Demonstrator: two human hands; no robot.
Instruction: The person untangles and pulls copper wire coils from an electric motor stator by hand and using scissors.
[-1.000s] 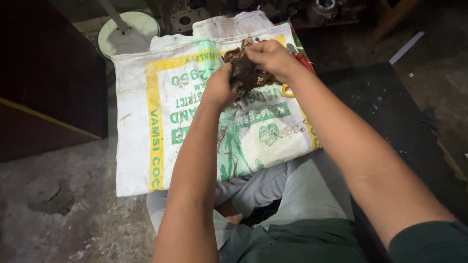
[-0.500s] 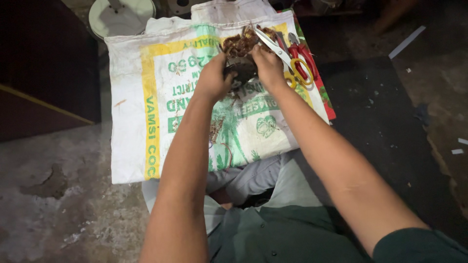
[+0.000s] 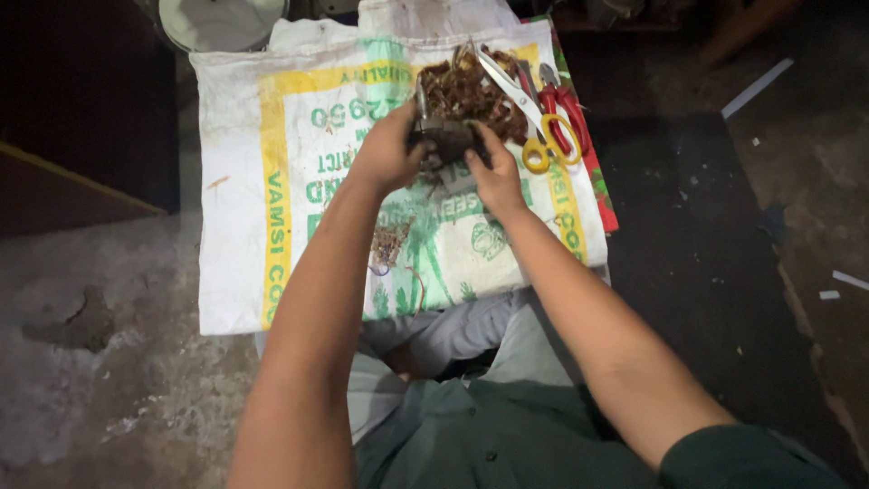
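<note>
My left hand (image 3: 387, 152) and my right hand (image 3: 496, 172) both grip a dark, blocky metal part (image 3: 445, 140) held above a white woven sack (image 3: 299, 181) spread on the floor. Just beyond the part lies a heap of tangled brown copper wire (image 3: 462, 89). Yellow-handled scissors (image 3: 523, 118) and red-handled pliers (image 3: 563, 110) rest to the right of the heap. A small loose clump of wire (image 3: 391, 246) lies on the sack beneath my left forearm.
A white round bucket lid (image 3: 217, 20) sits at the sack's far left corner. A dark mat (image 3: 706, 272) covers the floor to the right, with paper scraps (image 3: 846, 281) beyond. Rough concrete (image 3: 90, 362) lies to the left beside a dark wooden panel (image 3: 81, 118).
Both hands, still on the dark part, have drawn back from over the wire heap, which now shows fully, as do the scissors and pliers. The view has shifted nearer to the sack.
</note>
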